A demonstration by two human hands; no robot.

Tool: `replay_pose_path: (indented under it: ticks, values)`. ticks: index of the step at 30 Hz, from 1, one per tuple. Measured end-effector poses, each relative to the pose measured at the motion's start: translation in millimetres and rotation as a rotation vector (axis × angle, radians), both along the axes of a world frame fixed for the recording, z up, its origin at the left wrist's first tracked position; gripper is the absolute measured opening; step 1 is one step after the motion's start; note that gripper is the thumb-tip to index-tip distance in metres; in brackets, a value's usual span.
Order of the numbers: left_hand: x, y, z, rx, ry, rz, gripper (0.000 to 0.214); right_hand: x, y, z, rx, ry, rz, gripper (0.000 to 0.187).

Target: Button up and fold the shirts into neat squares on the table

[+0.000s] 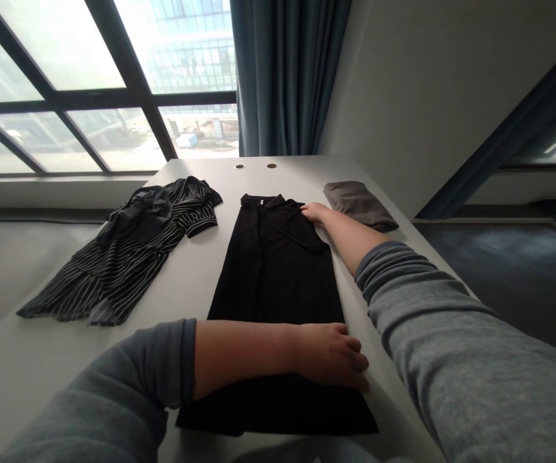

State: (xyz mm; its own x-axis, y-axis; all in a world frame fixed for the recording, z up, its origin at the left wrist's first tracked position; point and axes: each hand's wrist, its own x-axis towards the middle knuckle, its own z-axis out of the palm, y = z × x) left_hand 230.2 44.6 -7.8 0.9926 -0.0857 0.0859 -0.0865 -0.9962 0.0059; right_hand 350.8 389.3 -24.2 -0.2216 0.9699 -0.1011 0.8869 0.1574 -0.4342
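A long black collared dress [278, 283] lies flat in front of me, collar at the far end and hem near me. Its right sleeve is folded inward over the front. My left hand [333, 354] reaches across the lower part, with its fingers curled over the dress's right edge. At the far right shoulder, my right hand [313, 212] pinches the cloth by the folded sleeve. The fingertips of both hands are partly hidden.
The dress rests on a white table [186, 296]. A black and white striped garment [128, 251] lies loosely at the left. A folded grey-brown cloth [358, 204] sits at the right edge. Behind the table hangs a blue curtain [285, 77] beside large windows.
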Motion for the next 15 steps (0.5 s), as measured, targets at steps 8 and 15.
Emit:
replay_pose_path:
  ticks: [8,15]
  values:
    - [-35.9,-10.2,44.2,-0.021,-0.061,0.121,0.013,-14.2,3.7,6.1,0.0,0.224,-0.07,0.031]
    - [-72.2,-36.5,59.0,-0.022,-0.035,0.122,0.014,-18.8,4.5,19.8,-0.02,0.264,-0.171,0.03]
